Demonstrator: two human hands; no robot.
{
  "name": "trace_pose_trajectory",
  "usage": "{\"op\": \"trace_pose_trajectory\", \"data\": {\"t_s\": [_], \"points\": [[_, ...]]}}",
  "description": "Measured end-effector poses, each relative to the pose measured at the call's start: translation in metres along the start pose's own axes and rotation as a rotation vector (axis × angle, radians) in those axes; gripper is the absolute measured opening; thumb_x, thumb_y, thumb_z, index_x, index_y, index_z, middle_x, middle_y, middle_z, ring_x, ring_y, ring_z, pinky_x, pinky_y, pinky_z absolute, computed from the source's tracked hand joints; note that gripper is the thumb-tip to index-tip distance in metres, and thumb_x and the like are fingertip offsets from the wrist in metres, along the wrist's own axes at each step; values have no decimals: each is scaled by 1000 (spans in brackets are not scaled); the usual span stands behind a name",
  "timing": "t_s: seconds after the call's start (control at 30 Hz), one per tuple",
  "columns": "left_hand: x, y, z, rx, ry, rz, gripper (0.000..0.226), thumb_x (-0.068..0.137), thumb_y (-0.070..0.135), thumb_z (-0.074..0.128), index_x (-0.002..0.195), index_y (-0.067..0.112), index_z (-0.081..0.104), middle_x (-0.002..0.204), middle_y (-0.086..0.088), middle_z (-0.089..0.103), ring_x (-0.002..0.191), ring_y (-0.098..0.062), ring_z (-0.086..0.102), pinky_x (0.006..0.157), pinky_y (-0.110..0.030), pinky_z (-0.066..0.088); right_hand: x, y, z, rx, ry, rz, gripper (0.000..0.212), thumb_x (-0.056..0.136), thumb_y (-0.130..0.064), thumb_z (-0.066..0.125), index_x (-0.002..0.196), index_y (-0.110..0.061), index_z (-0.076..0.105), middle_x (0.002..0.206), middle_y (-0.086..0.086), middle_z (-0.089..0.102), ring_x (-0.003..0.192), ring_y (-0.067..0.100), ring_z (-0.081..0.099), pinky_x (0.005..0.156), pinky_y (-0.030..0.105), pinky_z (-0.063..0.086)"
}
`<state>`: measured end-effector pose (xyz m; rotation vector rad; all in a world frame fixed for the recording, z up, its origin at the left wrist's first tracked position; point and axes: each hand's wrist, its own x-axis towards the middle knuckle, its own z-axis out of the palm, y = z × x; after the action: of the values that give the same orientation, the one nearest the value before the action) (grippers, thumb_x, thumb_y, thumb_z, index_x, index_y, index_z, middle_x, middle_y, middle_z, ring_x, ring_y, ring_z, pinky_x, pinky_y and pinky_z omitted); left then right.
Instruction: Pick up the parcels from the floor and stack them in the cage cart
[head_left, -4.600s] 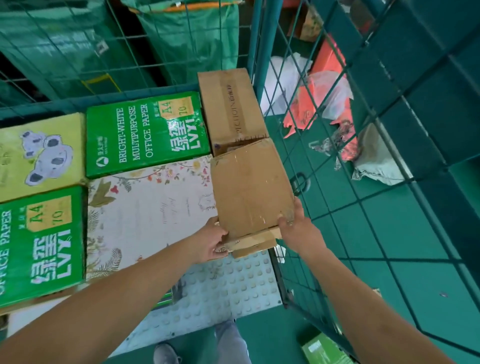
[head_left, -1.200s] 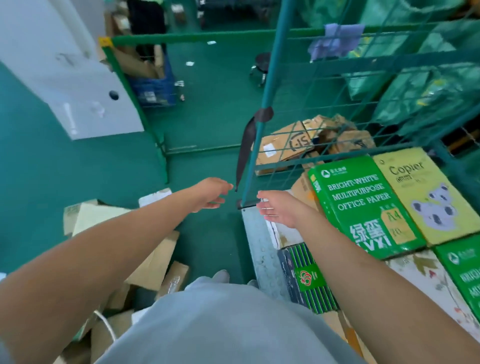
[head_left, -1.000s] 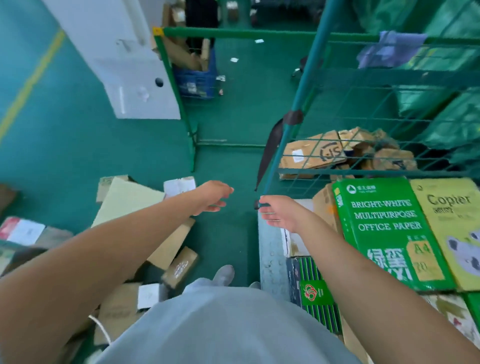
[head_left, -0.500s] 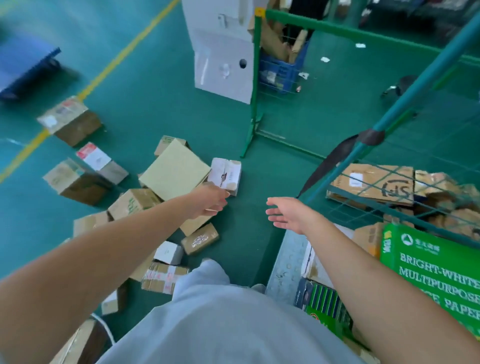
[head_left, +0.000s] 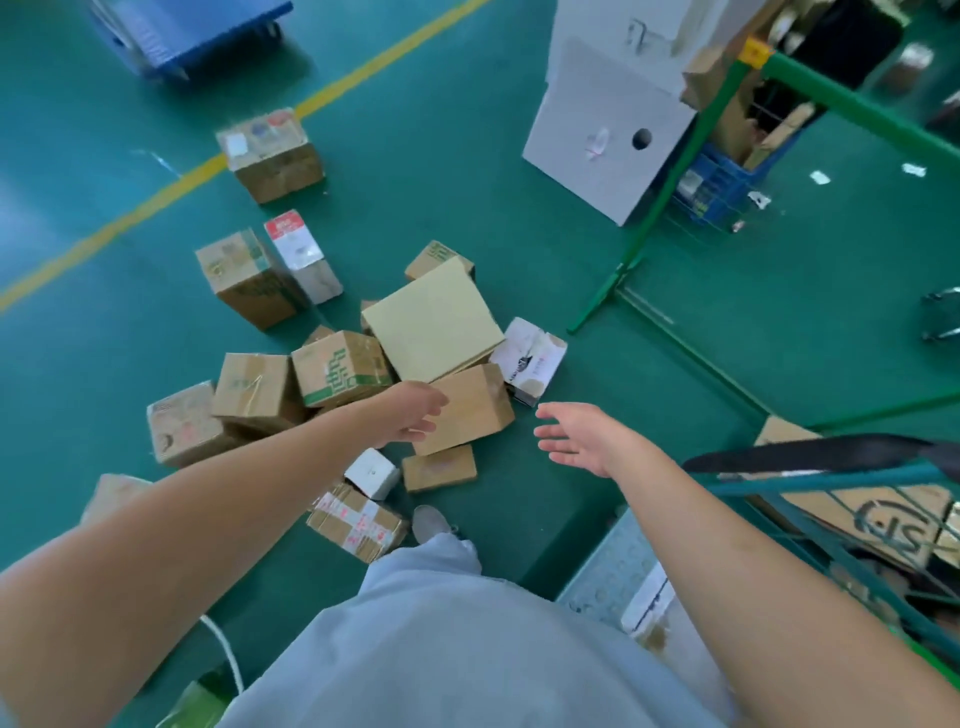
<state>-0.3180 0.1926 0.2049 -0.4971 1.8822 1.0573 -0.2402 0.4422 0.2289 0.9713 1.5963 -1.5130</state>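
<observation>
the cage cart (head_left: 810, 480) is cut off by the right edge of the frame; only a corner of its mesh shows. the flattened carton (head_left: 883, 512) behind the mesh is partly screened, its marking unreadable. the blue trolley (head_left: 197, 26) at upper left is cropped by the top edge. the left hand (head_left: 410, 415) covers part of the plain brown box (head_left: 467, 410). labels on the floor parcels (head_left: 337, 369) are too blurred to read. a green object (head_left: 195, 706) at the bottom edge cannot be identified
</observation>
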Motion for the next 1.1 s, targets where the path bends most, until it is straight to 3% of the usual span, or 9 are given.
{"op": "trace_pose_trajectory", "data": {"t_s": [0.1, 0.23, 0.3, 0.37, 0.5, 0.6, 0.83, 1.1], "points": [[23, 5, -30, -41, 28, -21, 30, 107, 23, 51, 134, 15, 58, 132, -7, 64, 103, -20, 66, 93, -36, 58, 18, -32, 12, -23, -4, -3, 39, 107, -32, 53, 140, -13, 55, 125, 9, 64, 114, 25, 63, 100, 38, 52], [49, 18, -62, -26, 40, -38, 30, 104, 21, 54, 132, 14, 61, 142, -15, 61, 80, -14, 59, 62, -26, 50, 48, -68, 24, -38, -15, 5, 42, 106, -34, 54, 142, -13, 54, 124, 8, 65, 112, 23, 64, 98, 37, 52], [56, 27, -76, -3, 81, -9, 33, 101, 18, 57, 132, 8, 63, 139, -17, 63, 73, -12, 57, 59, -25, 47, 59, -82, 28, -52, -34, 26, 43, 106, -33, 54, 144, -12, 53, 127, 9, 65, 115, 25, 63, 100, 38, 52], [69, 40, -91, -46, 106, -3, 35, 100, 17, 60, 133, 4, 62, 138, -20, 63, 72, -12, 59, 61, -26, 48, 72, -100, 30, -75, -51, 42, 43, 106, -32, 53, 144, -11, 53, 129, 10, 64, 117, 26, 62, 103, 39, 51], [94, 67, -116, -112, 163, -96, 35, 103, 24, 60, 136, 15, 60, 129, -9, 65, 108, -22, 66, 85, -33, 59, 110, -143, 29, -147, -71, 70, 40, 106, -31, 54, 140, -10, 55, 121, 8, 66, 112, 24, 64, 100, 37, 52], [106, 89, -133, -171, 182, -128, 36, 104, 30, 58, 138, 18, 58, 129, -4, 63, 106, -20, 65, 74, -27, 55, 141, -181, 25, -202, -92, 85, 38, 106, -30, 53, 138, -11, 56, 119, 7, 66, 111, 22, 64, 98, 36, 53], [165, 123, -155, -279, 254, -205, 40, 105, 29, 56, 144, 16, 53, 132, -6, 61, 115, -23, 62, 94, -34, 54, 230, -259, 9, -289, -136, 112, 36, 107, -30, 53, 138, -10, 56, 120, 8, 66, 115, 23, 63, 91, 33, 51], [285, 119, -158, -313, 254, -292, 38, 106, 32, 55, 141, 19, 57, 131, -5, 62, 111, -21, 65, 85, -32, 58, 373, -295, -1, -382, -95, 171, 34, 105, -28, 55, 134, -10, 57, 114, 9, 68, 119, 26, 65, 98, 36, 54]]}}
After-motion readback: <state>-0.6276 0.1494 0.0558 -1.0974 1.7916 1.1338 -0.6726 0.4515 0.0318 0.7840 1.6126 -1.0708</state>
